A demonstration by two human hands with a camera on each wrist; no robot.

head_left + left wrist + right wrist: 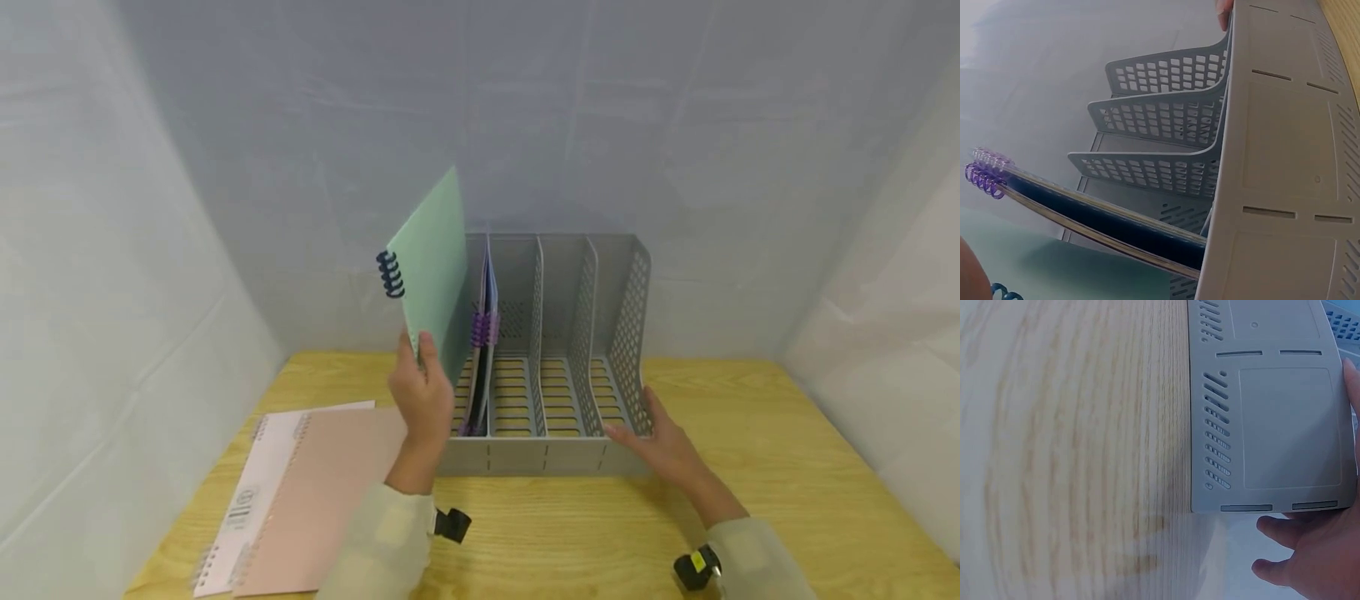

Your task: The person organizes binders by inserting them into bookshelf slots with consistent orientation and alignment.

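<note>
My left hand grips a mint-green notebook by its lower near edge, thumb on one face. The notebook stands upright and tilted at the left end of a grey file organizer, its dark blue spiral rings facing left. Whether its bottom touches the organizer is hidden. Purple-ringed notebooks lean in the organizer's left part, just right of the green one. At the front right corner, my right hand holds the organizer, thumb over the front rim and fingers around the outer side; the right wrist view shows fingers beneath that corner.
On the table's left lie a pink notebook and, partly under it, a white spiral notebook. Perforated dividers split the organizer into upright slots. Pale sheeting hangs behind and at both sides of the wooden table.
</note>
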